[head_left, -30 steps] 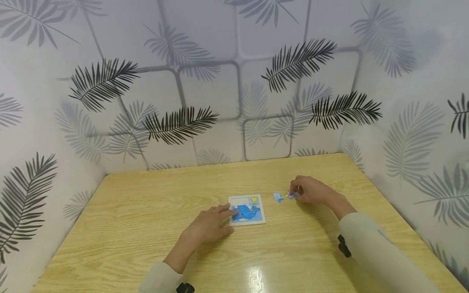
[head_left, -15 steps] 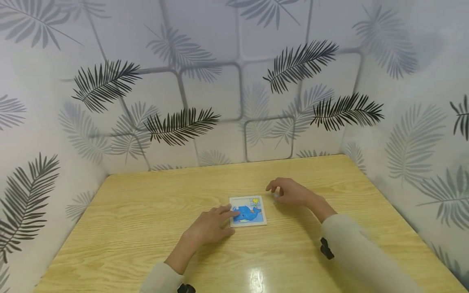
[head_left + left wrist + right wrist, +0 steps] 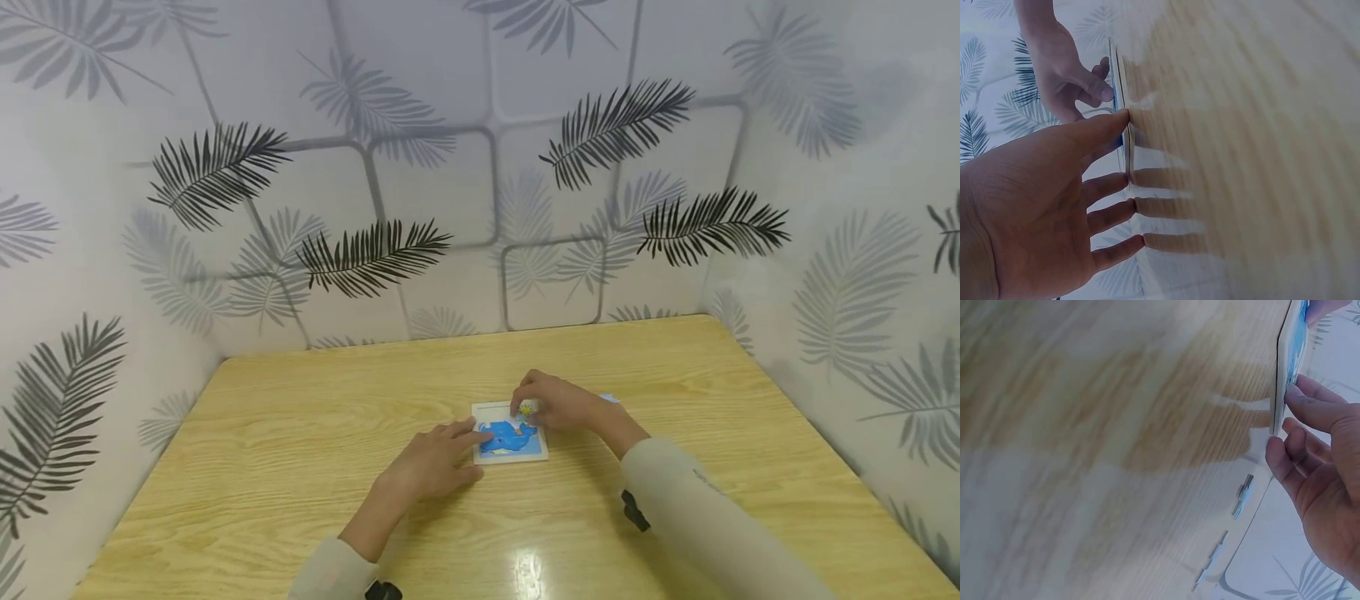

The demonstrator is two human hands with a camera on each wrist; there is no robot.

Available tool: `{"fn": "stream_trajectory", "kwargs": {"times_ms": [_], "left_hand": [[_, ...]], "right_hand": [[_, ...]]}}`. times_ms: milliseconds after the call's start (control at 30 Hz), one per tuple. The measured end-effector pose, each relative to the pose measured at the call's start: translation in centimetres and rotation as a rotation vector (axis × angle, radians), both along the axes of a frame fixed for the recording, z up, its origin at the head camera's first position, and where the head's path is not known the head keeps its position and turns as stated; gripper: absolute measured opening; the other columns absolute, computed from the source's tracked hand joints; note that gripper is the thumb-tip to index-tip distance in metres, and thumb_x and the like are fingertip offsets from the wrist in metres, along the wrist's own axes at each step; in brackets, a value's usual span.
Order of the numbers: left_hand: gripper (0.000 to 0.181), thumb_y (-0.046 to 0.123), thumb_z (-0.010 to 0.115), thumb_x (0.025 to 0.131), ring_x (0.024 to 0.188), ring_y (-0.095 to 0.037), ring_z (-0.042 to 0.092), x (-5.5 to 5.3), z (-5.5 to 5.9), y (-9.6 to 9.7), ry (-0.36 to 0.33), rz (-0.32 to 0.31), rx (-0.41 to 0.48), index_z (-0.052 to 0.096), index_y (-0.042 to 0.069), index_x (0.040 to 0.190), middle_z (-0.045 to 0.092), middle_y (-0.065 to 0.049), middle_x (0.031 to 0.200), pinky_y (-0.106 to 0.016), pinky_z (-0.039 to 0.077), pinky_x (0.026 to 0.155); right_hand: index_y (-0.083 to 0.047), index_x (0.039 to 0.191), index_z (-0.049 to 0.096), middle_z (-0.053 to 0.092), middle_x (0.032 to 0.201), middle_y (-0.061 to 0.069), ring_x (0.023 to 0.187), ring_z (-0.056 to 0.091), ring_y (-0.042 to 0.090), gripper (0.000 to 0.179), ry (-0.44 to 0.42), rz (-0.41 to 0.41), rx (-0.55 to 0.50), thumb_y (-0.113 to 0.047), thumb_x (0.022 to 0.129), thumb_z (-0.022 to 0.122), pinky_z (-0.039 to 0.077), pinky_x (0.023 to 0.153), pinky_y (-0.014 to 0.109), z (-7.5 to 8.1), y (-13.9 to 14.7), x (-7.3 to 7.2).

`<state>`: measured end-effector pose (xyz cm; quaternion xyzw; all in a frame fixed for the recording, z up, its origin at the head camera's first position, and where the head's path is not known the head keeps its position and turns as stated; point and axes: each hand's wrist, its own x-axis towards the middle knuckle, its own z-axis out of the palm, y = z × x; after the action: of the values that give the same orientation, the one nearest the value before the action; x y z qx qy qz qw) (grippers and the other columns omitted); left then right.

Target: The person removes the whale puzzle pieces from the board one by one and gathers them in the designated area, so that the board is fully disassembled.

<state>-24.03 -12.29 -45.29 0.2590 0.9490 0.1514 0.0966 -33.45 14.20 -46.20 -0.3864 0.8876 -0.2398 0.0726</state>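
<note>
A small square jigsaw puzzle (image 3: 512,457) in a white tray frame lies on the wooden table, showing a blue whale and a yellow sun. My left hand (image 3: 431,462) rests at its left side, index finger over the whale and thumb by the near corner. In the left wrist view, the left hand's (image 3: 1041,200) fingers stretch straight to the tray's edge. My right hand (image 3: 562,404) is over the puzzle's upper right part. Its thumb and index finger pinch together at the tray in the right wrist view; the puzzle piece between them is mostly hidden.
A light blue loose puzzle piece (image 3: 609,398) shows just behind the right hand. In the right wrist view one loose piece (image 3: 1242,495) and another loose piece (image 3: 1210,561) lie on the table. A leaf-patterned wall (image 3: 450,283) rises behind the table.
My right hand has moved left from the loose pieces to the upper right of the puzzle. The left hand stays at the puzzle's left side.
</note>
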Motion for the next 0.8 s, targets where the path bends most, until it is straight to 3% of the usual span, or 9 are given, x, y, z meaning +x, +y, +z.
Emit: {"fn": "stream_trajectory", "kwargs": {"times_ms": [200,433,633,800], "left_hand": [[0.054,0.036,0.064,0.104,0.148,-0.044,0.039,-0.03,0.1,0.05,0.012,-0.003,-0.005,0.052,0.022,0.155,0.04,-0.014,0.164,-0.068,0.036,0.112],[0.054,0.036,0.063,0.104,0.147,-0.045,0.04,-0.08,-0.01,-0.08,0.032,-0.011,-0.02,0.052,0.022,0.155,0.041,-0.014,0.163,-0.068,0.036,0.112],[0.054,0.036,0.064,0.104,0.148,-0.044,0.039,-0.2,-0.03,-0.03,0.014,-0.002,-0.001,0.052,0.022,0.155,0.04,-0.014,0.164,-0.069,0.035,0.112],[0.054,0.036,0.064,0.104,0.147,-0.045,0.04,-0.29,-0.57,-0.14,0.039,-0.009,-0.004,0.052,0.022,0.154,0.041,-0.014,0.163,-0.069,0.036,0.111]], "right_hand": [[-0.018,0.106,0.072,0.057,0.12,0.011,0.104,0.059,0.026,0.023,0.02,-0.008,0.009,0.002,0.094,0.073,0.054,0.094,0.049,0.16,-0.1,-0.03],[-0.015,0.113,0.078,0.061,0.109,0.005,0.085,0.059,0.015,0.025,0.066,0.008,0.041,0.0,0.094,0.073,0.055,0.08,0.034,0.09,0.17,-0.06],[-0.013,0.116,0.078,0.064,0.108,0.005,0.082,0.058,0.016,0.032,0.059,-0.006,0.033,0.004,0.091,0.07,0.054,0.079,0.034,0.03,0.23,0.04],[-0.013,0.124,0.072,0.07,0.118,0.004,0.084,0.062,0.014,0.037,0.012,-0.073,-0.021,0.003,0.091,0.069,0.056,0.081,0.035,0.04,0.64,0.05]]}}
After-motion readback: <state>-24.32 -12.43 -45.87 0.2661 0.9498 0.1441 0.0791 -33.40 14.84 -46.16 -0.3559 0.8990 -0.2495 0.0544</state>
